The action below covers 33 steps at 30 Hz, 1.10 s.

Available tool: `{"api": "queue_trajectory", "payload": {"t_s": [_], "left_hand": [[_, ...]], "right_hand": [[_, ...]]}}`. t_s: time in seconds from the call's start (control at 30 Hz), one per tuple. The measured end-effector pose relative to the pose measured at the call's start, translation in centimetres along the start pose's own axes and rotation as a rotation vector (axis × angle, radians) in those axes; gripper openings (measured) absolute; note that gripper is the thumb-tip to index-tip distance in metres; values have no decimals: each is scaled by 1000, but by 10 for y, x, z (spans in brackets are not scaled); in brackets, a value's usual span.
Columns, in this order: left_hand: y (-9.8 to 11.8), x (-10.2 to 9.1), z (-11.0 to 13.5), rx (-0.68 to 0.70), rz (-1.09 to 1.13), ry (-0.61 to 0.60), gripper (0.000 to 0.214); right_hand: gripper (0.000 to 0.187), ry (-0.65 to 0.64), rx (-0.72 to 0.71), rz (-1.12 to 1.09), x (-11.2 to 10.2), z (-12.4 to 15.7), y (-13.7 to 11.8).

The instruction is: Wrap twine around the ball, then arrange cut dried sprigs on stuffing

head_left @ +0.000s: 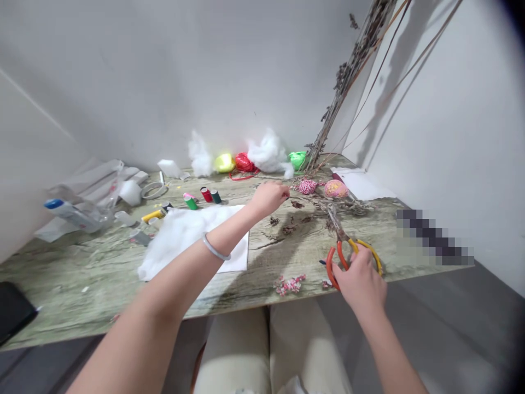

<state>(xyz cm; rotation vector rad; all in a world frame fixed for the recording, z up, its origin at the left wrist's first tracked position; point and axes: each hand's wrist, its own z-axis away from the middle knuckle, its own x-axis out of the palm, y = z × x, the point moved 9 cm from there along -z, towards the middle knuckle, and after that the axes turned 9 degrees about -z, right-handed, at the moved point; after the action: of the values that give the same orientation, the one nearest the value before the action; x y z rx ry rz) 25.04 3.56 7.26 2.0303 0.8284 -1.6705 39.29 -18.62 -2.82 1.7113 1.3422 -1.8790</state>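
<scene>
My left hand reaches across the table with its fingers curled together. Whatever lies between those fingertips, if anything, is too small to make out. Just beyond it are a pink-and-white ball of yarn and a pink-and-yellow ball. My right hand closes on the handles of scissors with orange loops, near the table's front edge. A yellow handle is also under its fingers; I cannot tell whether it belongs to a second tool. The blades point away, towards dried twigs.
White sheet with fluffy stuffing lies left of centre, spools of thread behind it. Yellow, red and green bundles line the wall. Tall dried stalks lean in the corner. Pink-and-white bits lie near the front edge.
</scene>
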Motion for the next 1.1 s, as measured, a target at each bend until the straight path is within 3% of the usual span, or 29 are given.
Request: {"api": "queue_trajectory", "payload": {"t_s": [0.13, 0.27, 0.47, 0.6, 0.7, 0.87, 1.1], "left_hand": [[2, -6, 6, -3, -19, 63, 21], [-22, -19, 25, -84, -11, 182, 21], [-74, -30, 89, -220, 72, 298, 17], [-93, -28, 133, -234, 72, 386, 18], [-105, -23, 153, -283, 98, 449, 17], [-113, -22, 168, -324, 152, 514, 14], [-106, -21, 171, -239, 114, 521, 17]], "right_hand": [[60, -6, 5, 2, 1, 0, 0], [58, -4, 12, -13, 1, 0, 2], [58, -4, 21, -12, 1, 0, 2], [58, -22, 22, 8, 2, -1, 2], [59, -33, 30, 12, 2, -2, 2], [61, -87, 79, -16, 1, -5, 6], [54, -162, 54, -227, 0, -10, 15]]}}
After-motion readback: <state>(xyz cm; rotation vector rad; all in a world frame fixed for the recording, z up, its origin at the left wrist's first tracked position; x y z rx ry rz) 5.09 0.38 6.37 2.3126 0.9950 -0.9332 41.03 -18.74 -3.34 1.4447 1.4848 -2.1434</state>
